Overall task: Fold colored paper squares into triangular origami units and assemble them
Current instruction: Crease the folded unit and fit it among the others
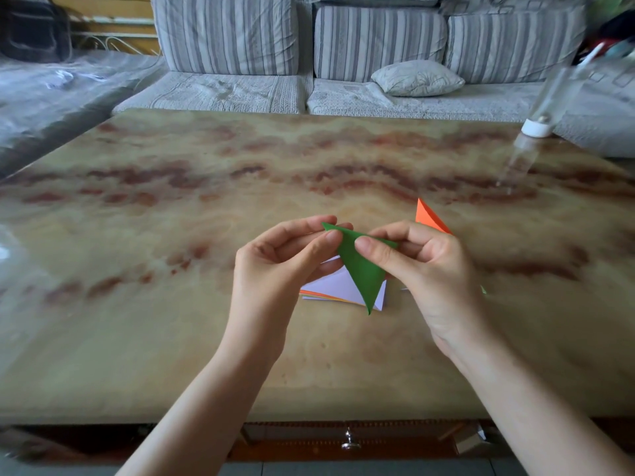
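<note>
Now: green triangle [360,269] held up off the desk [206,338], long edge on top, sharp point hanging down over the paper stack [330,286].

Left hand [275,266]: thumb and forefinger pinch the triangle's left corner; the other fingers [302,231] curl loosely behind.

Right hand [426,266]: thumb and forefinger pinch the right corner, thumb pad flat on the green face.

Likely reason for the two-corner hold: it keeps the top edge taut and level, so the corners can be brought together or checked for alignment before the next crease. Working in the air also gives a view of both faces.

The stack lies flat directly under the hands, white side up with orange edges showing below. It seems placed for a short reach to the next sheet.

Orange folded piece [427,216] sits just behind the right hand, partly hidden by it. Probably a finished unit parked out of the way until assembly.

Clear bottle [539,127] with a white cap at the desk's far right edge, blurred, well apart from the work.

Task looks early: one unit set aside, one in hand.
</note>
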{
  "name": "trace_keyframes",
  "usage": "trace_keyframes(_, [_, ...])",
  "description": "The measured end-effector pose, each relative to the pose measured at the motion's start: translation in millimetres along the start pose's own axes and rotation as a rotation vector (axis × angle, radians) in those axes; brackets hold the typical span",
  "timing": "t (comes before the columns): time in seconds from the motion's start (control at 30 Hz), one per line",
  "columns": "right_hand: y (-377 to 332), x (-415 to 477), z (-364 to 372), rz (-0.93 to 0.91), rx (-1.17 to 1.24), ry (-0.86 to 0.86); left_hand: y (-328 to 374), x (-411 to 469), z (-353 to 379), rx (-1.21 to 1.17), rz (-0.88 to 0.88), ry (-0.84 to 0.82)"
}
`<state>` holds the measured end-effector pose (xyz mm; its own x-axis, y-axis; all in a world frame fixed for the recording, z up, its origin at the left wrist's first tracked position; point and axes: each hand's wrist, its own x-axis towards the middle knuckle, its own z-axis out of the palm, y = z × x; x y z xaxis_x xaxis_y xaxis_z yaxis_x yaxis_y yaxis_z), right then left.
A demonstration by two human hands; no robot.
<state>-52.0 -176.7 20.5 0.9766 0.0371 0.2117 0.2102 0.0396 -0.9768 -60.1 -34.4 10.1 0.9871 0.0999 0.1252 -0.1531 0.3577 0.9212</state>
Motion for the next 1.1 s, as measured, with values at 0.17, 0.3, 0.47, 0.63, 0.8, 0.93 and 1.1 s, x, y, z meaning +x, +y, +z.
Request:
trace_keyframes(0.17, [-0.5,0.9,-0.2,-0.007,0.005,-0.002,0.1,-0.3,1.2,-0.005,0.004,0.006])
trace_keyframes(0.3, [1.1,1.8,-0.9,-0.015,-0.002,-0.009,0.3,-0.5,1.2,0.000,-0.001,0.008])
trace_keyframes(0.47, [4.9,3.4,-4.8,-0.033,-0.039,-0.022,1.6,-1.7,0.7,0.018,-0.025,0.007])
trace_keyframes(0.63, [5.8,3.0,-3.4,-0.032,-0.039,-0.022,-0.4,-1.9,1.3,0.030,-0.003,0.063])
trace_keyframes(0.8, [-0.9,0.5,-3.1,0.050,0.044,0.006,-1.3,-1.8,2.8,-0.026,0.011,0.098])
trace_keyframes(0.93, [-0.3,2.1,-4.8,0.074,0.120,0.041,-1.8,-0.9,2.5,-0.089,-0.013,0.114])
trace_keyframes(1.1, [2.4,4.3,-6.9,0.063,0.115,0.083,-1.6,-2.4,2.2,-0.088,-0.023,0.089])
